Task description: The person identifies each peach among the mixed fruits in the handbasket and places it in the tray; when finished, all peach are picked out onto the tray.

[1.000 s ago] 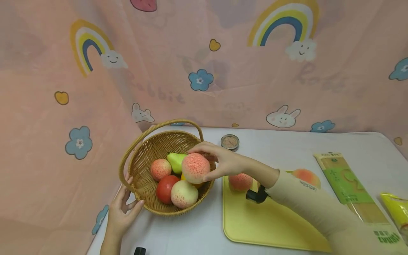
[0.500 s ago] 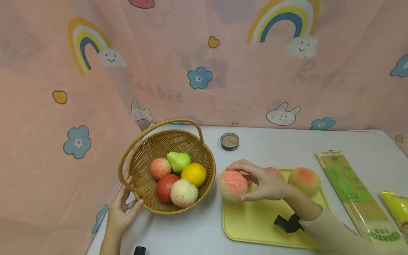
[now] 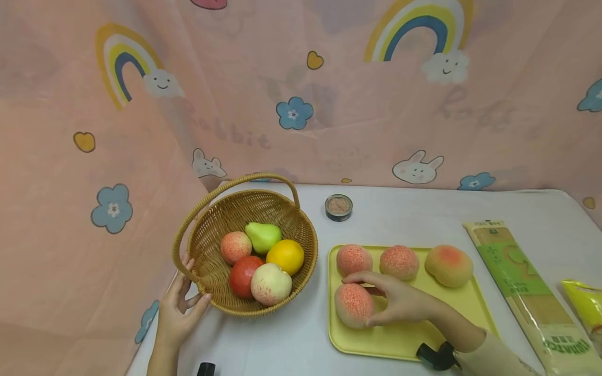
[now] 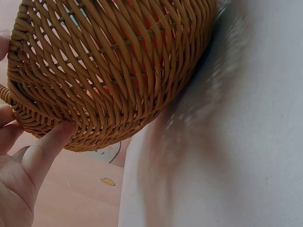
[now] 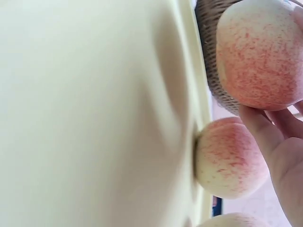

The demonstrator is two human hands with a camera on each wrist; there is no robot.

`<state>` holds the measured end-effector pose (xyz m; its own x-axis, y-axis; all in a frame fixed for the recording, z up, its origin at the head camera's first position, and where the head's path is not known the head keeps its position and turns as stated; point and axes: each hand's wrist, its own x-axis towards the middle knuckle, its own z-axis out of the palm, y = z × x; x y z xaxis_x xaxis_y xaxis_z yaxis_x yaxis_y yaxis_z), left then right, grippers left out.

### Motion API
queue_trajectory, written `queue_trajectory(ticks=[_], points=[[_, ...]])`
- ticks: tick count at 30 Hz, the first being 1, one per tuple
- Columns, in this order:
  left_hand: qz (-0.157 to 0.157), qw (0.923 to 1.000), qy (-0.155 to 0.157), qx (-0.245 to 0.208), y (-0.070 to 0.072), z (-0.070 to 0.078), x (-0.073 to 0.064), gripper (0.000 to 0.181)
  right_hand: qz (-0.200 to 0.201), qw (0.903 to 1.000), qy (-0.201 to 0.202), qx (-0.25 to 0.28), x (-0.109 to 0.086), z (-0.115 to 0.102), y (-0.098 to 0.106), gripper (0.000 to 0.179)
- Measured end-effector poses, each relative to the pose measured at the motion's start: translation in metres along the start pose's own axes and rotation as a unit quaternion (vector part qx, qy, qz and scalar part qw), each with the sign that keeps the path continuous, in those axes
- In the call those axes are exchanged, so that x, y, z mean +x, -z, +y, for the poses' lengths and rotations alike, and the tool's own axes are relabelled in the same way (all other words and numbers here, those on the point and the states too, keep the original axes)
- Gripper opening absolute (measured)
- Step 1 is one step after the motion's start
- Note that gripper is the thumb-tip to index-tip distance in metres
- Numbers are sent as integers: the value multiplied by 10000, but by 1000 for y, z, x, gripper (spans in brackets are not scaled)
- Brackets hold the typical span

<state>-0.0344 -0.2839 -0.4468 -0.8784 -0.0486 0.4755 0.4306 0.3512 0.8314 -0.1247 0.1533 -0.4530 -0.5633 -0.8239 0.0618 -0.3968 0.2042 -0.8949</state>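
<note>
My right hand pinches a pink-speckled peach between thumb and fingers, over the left side of the yellow tray. In the right wrist view this peach shows a gap from the tray surface. Behind it on the tray sit two pink peaches and a larger yellow-orange peach. On the left, my left hand holds the rim of a wicker basket by the handle's base, thumb against the outer weave. Inside lie a green pear, a yellow fruit, a red fruit and two peaches.
A small round tin stands behind the tray. To the tray's right lie a long green-labelled noodle packet and a yellow bag at the view's edge. White cloth covers the table; a patterned pink curtain hangs behind.
My right hand has carried the peach from over the basket rightward, then down toward the tray's left side. The left hand stays on the basket.
</note>
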Motion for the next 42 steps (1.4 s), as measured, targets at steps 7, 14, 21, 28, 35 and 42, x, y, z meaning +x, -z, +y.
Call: queue_trajectory(ticks=[7, 14, 21, 28, 35, 42], points=[[2, 10000, 35, 51, 0, 2, 2, 77, -198, 9995, -156, -191, -3, 2, -4, 69], [40, 9999, 55, 102, -1, 2, 2, 78, -365, 9982, -298, -381, -1, 6, -3, 69], [61, 9999, 3, 89, -1, 3, 2, 78, -679, 9963, -311, -419, -3, 7, 0, 76], [38, 10000, -44, 54, 0, 2, 2, 78, -723, 9956, -278, -528, -6, 8, 2, 79], [102, 9999, -11, 138, -1, 3, 0, 78, -670, 9969, -178, -371, -6, 4, 6, 77], [-39, 9998, 64, 188, 2, 0, 0, 77, -562, 9983, -130, -130, 1, -8, 18, 74]])
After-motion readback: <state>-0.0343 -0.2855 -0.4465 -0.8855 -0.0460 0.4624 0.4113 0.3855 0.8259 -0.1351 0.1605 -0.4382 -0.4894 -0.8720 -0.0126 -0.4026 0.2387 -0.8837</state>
